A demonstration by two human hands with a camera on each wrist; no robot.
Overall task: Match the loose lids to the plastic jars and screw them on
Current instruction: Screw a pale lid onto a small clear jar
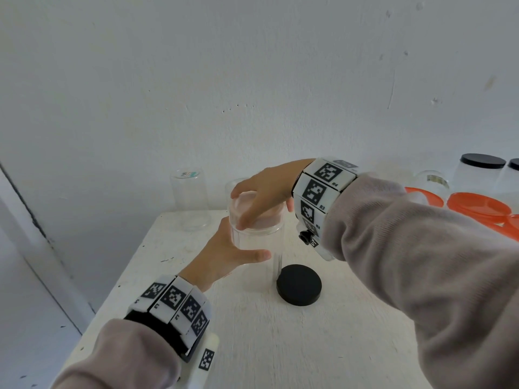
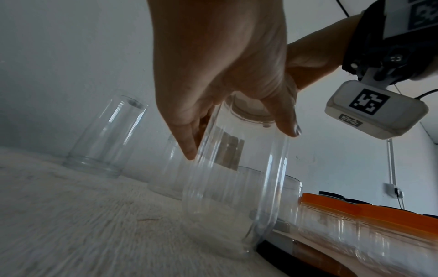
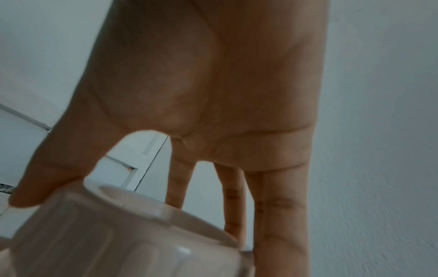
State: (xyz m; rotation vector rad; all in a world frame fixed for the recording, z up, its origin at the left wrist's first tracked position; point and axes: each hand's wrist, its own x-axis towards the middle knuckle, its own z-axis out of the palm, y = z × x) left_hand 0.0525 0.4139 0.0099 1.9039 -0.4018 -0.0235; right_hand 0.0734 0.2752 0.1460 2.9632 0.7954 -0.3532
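Note:
A tall clear plastic jar [image 1: 254, 248] [image 2: 237, 187] stands upright on the white table [image 1: 252, 346]. A pale translucent ribbed lid [image 1: 254, 217] [image 3: 106, 234] sits on its mouth. My right hand [image 1: 264, 209] [image 3: 147, 221] comes down from above, thumb and fingers curled round the lid's rim. From the left, my left hand [image 1: 241, 245] [image 2: 241, 138] wraps the jar's upper body, thumb in front and fingers behind. A loose black lid [image 1: 299, 284] lies flat on the table just right of the jar's base.
Two clear jars [image 1: 189, 197] [image 2: 106, 135] stand upside down at the table's back edge by the wall. To the right are jars with orange lids [image 1: 477, 206] [image 2: 379, 215] and jars with black lids [image 1: 481, 169]. The table's left edge drops off near my left wrist.

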